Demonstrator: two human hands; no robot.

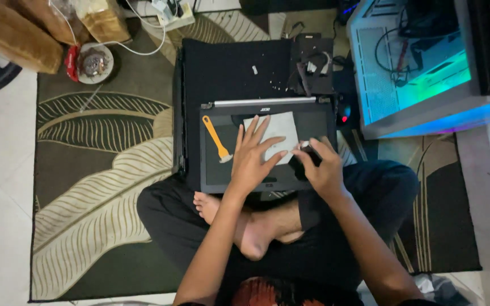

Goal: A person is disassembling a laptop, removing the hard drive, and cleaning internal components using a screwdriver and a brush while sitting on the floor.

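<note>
The person sits cross-legged on a dark green rug with large pale leaf shapes (pixel 97 187), and a dark grey laptop screen frame with a silver top edge (pixel 267 144) lies flat across the lap and knees, close in so that both hands can reach it without stretching. The left hand (pixel 253 158) is spread wide and flat, fingers fanned, pressing down on a pale grey rectangular sheet (pixel 276 130) that lies on the middle of the screen area; the open palm appears to pin the sheet and steady the frame rather than grip anything. The right hand (pixel 321 167) is curled closed around a small black object with a light tip (pixel 303 153), held at the sheet's lower right corner, just beside the left fingertips; what the object is cannot be told at this size. An orange plastic pry tool with a flat pale blade (pixel 216 140) rests loose on the left part of the frame, within easy reach of the left hand. Beyond the frame a black flat laptop base (pixel 228 68) lies on the rug with small black parts and cables (pixel 312 65) on its right side. A white computer case lit blue and green (pixel 421 73) stands to the right.
</note>
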